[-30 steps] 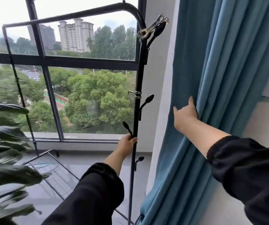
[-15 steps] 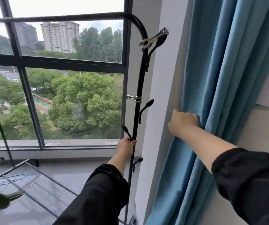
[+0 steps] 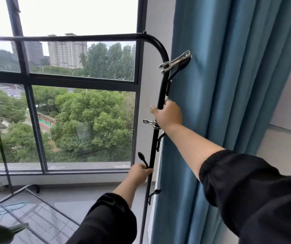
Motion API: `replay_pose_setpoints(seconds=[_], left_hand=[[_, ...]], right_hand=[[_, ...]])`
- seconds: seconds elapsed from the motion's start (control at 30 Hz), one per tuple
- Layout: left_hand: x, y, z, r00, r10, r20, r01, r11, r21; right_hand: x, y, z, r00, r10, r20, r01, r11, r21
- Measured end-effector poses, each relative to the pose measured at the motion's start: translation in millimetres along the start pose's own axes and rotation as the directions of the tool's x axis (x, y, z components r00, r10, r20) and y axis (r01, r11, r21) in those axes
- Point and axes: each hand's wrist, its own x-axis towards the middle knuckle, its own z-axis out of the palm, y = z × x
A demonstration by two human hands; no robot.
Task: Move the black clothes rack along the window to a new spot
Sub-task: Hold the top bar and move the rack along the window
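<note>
My right hand [image 3: 167, 115] has left the curtain [image 3: 229, 85] and now grips the rack [image 3: 160, 101] upright above my left hand [image 3: 139, 173], so it's ready to shift

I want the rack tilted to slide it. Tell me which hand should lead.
Probably the right hand: it grips the rack high on its post, giving leverage. The left hand holds lower, better for steadying.

The person is wearing a black top with long sleeves, the elastic cuffs pushed up the forearms. The right hand [image 3: 168, 115] is wearing perhaps a thin ring.
</note>
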Motion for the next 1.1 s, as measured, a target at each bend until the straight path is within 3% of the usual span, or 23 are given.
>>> replay_pose_setpoints(seconds=[0.13,0.33,0.7,0.97,1.1], left_hand=[[-3.0,-10.3,-18.1,1.0,0.001,0.018,-0.001,1.0,0.008],[0.0,-31.9,-47.2,1.0,-0.004,-0.029,0.002,0.998,-0.062],[43.6,-47.8,-78.2,0.999,-0.027,-0.033,0.024,0.996,-0.086],[102.7,-25.6,-66.1,0.999,-0.022,-0.035,0.02,0.999,-0.033],[120.6,-8.5,-41.0,0.999,-0.02,-0.049,0.019,1.0,-0.013]], right_hand=[[0.3,-14.9,11.9,1.0,0.013,0.007,-0.013,1.0,-0.008],[0.3,-45.1,39.1,0.998,-0.006,0.065,-0.002,0.994,0.109],[28.6,-56.7,88.9,0.998,-0.032,0.048,0.02,0.972,0.234],[82.8,-34.3,110.4,0.997,0.041,-0.068,-0.034,0.995,0.095],[109.8,-11.8,104.4,0.995,0.059,-0.084,-0.064,0.996,-0.056]])
